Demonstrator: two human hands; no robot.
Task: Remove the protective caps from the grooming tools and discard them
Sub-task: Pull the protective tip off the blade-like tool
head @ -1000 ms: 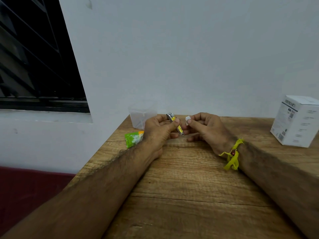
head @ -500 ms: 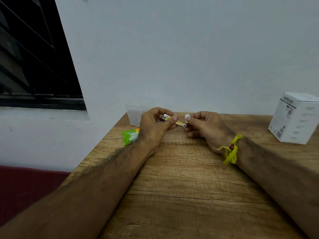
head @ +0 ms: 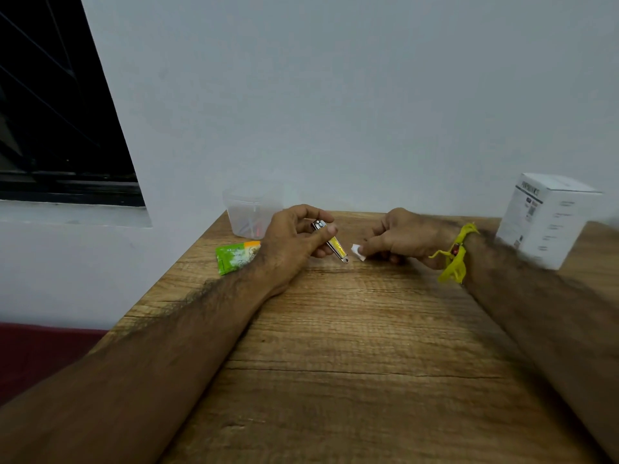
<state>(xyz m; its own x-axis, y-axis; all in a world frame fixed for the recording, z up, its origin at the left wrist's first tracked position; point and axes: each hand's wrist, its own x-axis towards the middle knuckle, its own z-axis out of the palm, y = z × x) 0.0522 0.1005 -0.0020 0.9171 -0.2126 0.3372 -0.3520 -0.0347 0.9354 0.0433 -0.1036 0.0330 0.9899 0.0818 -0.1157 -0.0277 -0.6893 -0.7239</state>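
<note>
My left hand [head: 294, 239] grips a small metal nail clipper [head: 331, 241] with a yellow face, its ring end pointing down and to the right just above the wooden table [head: 351, 346]. A short gap to the right, my right hand [head: 398, 237] pinches a small white cap [head: 357, 252] between thumb and forefinger. The cap is apart from the clipper. A yellow thread band is tied round my right wrist.
A clear plastic cup [head: 252, 209] holding several thin tools stands at the table's back left corner by the wall. A green and orange sachet [head: 236, 256] lies beside my left wrist. A white carton [head: 549, 219] stands at the back right.
My two hands have drawn apart; the white cap in my right hand now sits clear of the clipper. The clipper has tilted so its ring end points down.
</note>
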